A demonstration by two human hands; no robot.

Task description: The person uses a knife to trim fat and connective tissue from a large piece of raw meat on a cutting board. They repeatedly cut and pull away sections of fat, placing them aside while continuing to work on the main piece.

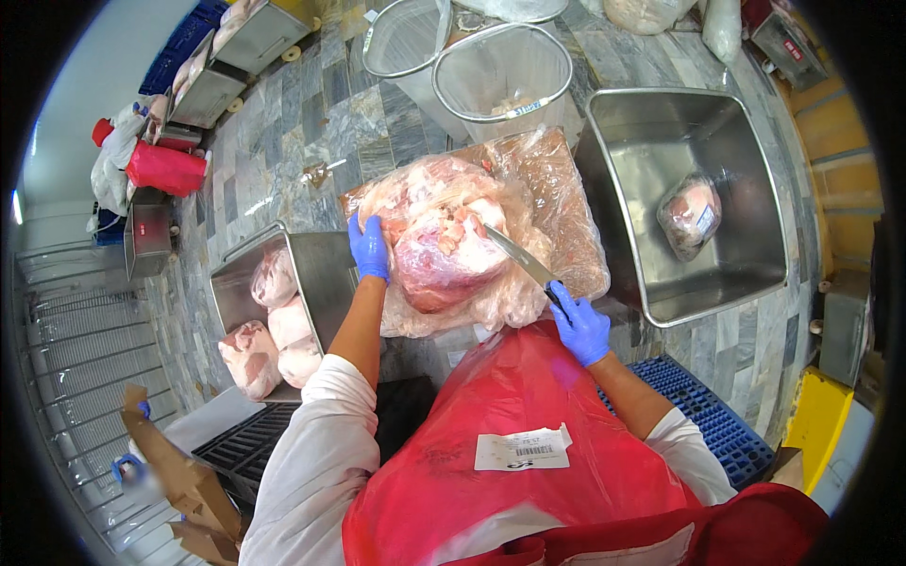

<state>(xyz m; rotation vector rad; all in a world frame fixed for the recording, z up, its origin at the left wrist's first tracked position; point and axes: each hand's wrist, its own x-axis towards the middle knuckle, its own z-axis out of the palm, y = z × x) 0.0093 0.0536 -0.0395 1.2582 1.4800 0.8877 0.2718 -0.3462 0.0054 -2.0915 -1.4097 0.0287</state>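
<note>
A large piece of raw meat (444, 255) lies on crumpled clear plastic (543, 189) over a brown block-like surface in front of me. My left hand (369, 247), in a blue glove, presses against the meat's left side with fingers partly hidden behind its edge. In my blue-gloved right hand (580, 325) is a knife (522, 256), fingers wrapped round its dark handle. The blade points up and left, its tip at the meat's right upper part, among loose pale pieces of fat or trimmings.
A steel bin (651, 292) at right holds one wrapped meat piece (690, 215). Another steel bin (326, 269) at left holds several pieces. Clear-lined round hoops (503, 71) stand beyond. A blue pallet (698, 415) lies right, a black pallet (274, 443) left. A person in red apron (165, 165) works far left.
</note>
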